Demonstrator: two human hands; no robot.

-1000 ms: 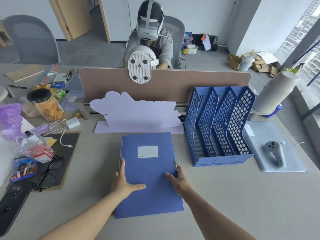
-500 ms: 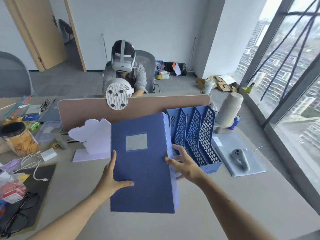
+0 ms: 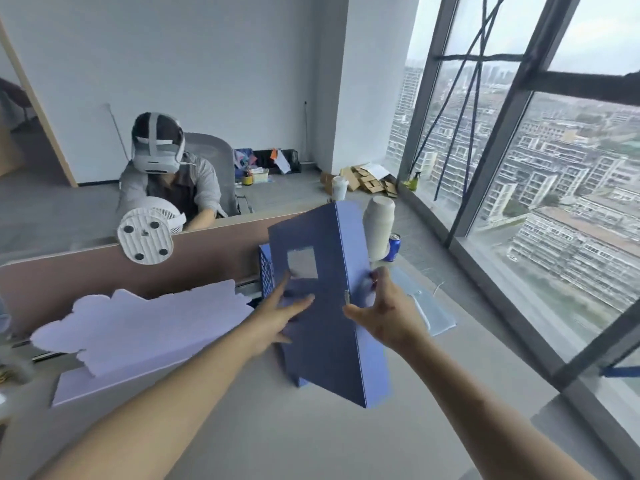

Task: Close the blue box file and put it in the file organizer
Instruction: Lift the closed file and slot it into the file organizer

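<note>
The blue box file (image 3: 329, 327) is closed and off the desk (image 3: 311, 441), held upright between both hands with its long axis running steeply up and away from the person, top end tipped slightly back toward the partition. The left hand (image 3: 277, 317) lies flat and spread against the broad labelled face, fingers reaching up to just under the white label; the right hand (image 3: 388, 317) cups the narrow spine side, thumb at the front edge by the small metal clasp, fingers wrapped round behind where they are mostly hidden. So both hands grip the file, one from each side, neither pinching it alone. The file organizer (image 3: 266, 271) sits straight ahead, directly behind the file, which covers nearly all of it (only a strip of blue lattice wall shows at the file's left edge, beside the partition). That is the relation that matters: the slots open toward the person, and the file is already standing on end in line with them, so the remaining work looks like a forward push and a lowering into one slot. Which slot lies behind it cannot be told. The right hand, on the spine, seems the better guide for that.
</note>
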